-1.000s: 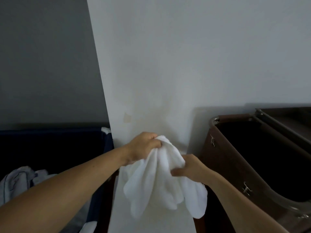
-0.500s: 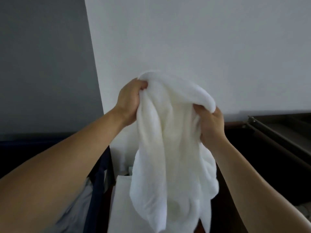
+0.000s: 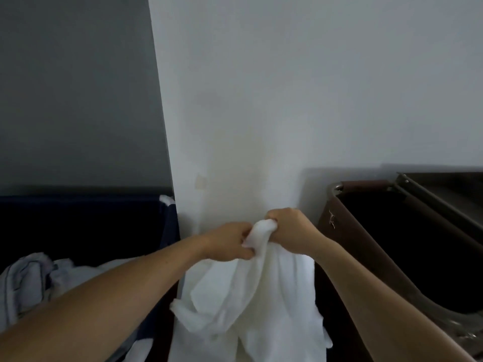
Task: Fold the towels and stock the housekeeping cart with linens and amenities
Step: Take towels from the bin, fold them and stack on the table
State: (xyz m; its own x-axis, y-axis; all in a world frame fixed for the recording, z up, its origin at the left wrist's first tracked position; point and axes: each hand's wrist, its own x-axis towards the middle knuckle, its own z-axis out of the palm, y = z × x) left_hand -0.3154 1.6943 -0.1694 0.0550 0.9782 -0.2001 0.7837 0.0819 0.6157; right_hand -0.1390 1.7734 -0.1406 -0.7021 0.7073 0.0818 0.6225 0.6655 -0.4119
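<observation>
Towel (image 3: 258,293) hangs bunched before the white wall (image 3: 261,100), between two bins. Left hand (image 3: 230,242) and right hand (image 3: 292,231) each grip its top edge, fingers curled tight, knuckles nearly touching.

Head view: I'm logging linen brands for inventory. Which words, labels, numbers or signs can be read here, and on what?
None: no readable text anywhere.
The white terry towel, gripped by the left hand and the right hand, shows no tag or print.
The brown fabric cart bag and the dark blue laundry bin carry no visible lettering.
</observation>
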